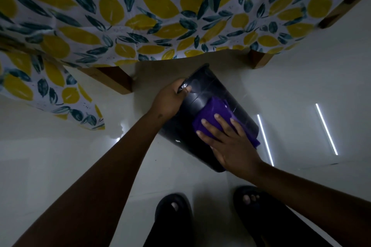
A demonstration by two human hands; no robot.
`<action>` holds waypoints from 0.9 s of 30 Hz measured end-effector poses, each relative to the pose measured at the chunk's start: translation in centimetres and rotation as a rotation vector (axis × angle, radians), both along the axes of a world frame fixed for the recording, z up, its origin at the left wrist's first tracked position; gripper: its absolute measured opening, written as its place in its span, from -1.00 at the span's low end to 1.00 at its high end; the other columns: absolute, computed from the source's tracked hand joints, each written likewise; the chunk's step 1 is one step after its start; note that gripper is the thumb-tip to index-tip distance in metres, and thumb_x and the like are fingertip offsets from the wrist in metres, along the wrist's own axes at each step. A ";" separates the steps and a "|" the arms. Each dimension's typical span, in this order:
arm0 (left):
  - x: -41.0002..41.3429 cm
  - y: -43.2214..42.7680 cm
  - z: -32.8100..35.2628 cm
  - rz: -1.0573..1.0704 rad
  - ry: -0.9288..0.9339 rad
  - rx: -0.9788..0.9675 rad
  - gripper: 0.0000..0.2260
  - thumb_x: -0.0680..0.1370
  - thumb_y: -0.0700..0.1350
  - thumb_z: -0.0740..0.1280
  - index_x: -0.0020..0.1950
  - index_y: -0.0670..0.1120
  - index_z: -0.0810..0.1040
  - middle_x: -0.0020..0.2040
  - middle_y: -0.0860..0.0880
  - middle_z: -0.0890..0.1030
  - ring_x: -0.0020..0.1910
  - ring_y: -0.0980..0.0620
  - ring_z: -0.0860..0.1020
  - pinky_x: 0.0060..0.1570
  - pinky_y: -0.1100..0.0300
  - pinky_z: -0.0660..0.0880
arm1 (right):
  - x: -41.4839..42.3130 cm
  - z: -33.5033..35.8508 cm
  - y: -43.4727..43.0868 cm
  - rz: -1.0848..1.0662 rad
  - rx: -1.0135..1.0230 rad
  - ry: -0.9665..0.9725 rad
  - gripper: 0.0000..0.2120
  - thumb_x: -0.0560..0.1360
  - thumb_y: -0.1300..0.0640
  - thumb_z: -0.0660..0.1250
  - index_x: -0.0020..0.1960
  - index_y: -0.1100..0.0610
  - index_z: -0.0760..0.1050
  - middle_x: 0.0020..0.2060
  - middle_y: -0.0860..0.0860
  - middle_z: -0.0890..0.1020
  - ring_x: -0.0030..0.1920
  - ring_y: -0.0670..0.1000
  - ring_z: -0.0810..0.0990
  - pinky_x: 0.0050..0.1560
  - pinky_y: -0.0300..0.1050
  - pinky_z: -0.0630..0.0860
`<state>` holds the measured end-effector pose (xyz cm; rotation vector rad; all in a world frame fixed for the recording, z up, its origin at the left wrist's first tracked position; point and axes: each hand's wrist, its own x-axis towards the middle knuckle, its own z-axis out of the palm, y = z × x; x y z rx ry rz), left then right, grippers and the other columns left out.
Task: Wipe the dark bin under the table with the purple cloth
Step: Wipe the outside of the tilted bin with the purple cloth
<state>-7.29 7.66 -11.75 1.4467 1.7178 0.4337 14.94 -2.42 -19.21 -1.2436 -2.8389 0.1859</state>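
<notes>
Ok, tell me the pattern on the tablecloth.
The tablecloth has yellow lemons and dark teal leaves on white, clearest in the head view.

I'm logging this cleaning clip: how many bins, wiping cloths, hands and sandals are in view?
Dark bin: 1
Purple cloth: 1
Hands: 2 (left hand, right hand)
Sandals: 2
Total: 6

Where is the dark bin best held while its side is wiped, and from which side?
Grip the dark bin by its far-end edge, from the left, as the left hand does. It lies tilted; its smooth side offers no hold, and the right hand presses the purple cloth there.
</notes>
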 end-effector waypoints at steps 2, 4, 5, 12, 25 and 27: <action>0.0 0.1 0.1 -0.003 -0.022 -0.011 -0.73 0.62 -0.03 0.19 0.28 -0.04 0.48 0.20 -0.06 0.59 0.16 0.00 0.53 0.17 0.11 0.44 | -1.2 0.8 1.6 0.003 -0.025 0.013 -0.43 0.58 -0.04 0.11 0.56 -0.15 0.06 0.58 -0.07 0.08 0.58 0.10 0.00 0.48 0.22 0.13; -0.2 0.1 0.1 -0.004 -0.061 -0.009 -0.73 0.62 -0.07 0.20 0.31 -0.06 0.47 0.20 -0.06 0.60 0.17 0.03 0.53 0.15 0.17 0.42 | -2.3 1.5 3.4 -0.063 -0.081 0.079 -0.47 0.60 -0.02 0.05 0.56 -0.14 0.06 0.58 -0.08 0.08 0.58 0.07 -0.02 0.50 0.19 0.09; -0.2 0.1 0.1 -0.005 -0.071 -0.008 -0.73 0.62 -0.08 0.20 0.30 -0.06 0.47 0.19 -0.05 0.60 0.16 0.03 0.54 0.13 0.19 0.43 | -2.4 1.7 4.0 -0.126 -0.113 0.124 -0.48 0.61 0.00 0.03 0.56 -0.13 0.06 0.58 -0.08 0.09 0.58 0.06 -0.02 0.51 0.17 0.08; -0.6 0.2 -0.5 0.007 -0.032 -0.002 -0.75 0.60 0.01 0.20 0.23 0.01 0.51 0.09 -0.05 0.64 0.03 -0.06 0.61 0.07 -0.02 0.55 | 0.1 0.3 -0.5 -0.050 -0.022 0.026 -0.41 0.51 0.02 0.16 0.53 -0.12 0.18 0.56 -0.03 0.17 0.56 0.14 0.11 0.42 0.26 0.23; -0.5 0.9 -0.3 0.024 -0.021 -0.007 -0.71 0.60 0.01 0.21 0.29 -0.02 0.49 0.11 -0.07 0.63 0.03 -0.03 0.61 0.09 0.05 0.54 | -0.3 0.7 1.3 -0.138 -0.073 0.075 -0.41 0.53 0.02 0.16 0.54 -0.15 0.13 0.57 -0.05 0.14 0.57 0.12 0.06 0.45 0.23 0.19; -0.4 1.1 -0.4 0.016 -0.001 -0.015 -0.69 0.60 0.03 0.20 0.31 -0.01 0.48 0.10 -0.08 0.63 -0.01 -0.07 0.62 0.03 0.04 0.56 | 0.0 0.3 -0.6 -0.015 -0.019 0.000 -0.37 0.50 0.01 0.22 0.53 -0.16 0.16 0.57 -0.06 0.14 0.57 0.13 0.08 0.44 0.23 0.19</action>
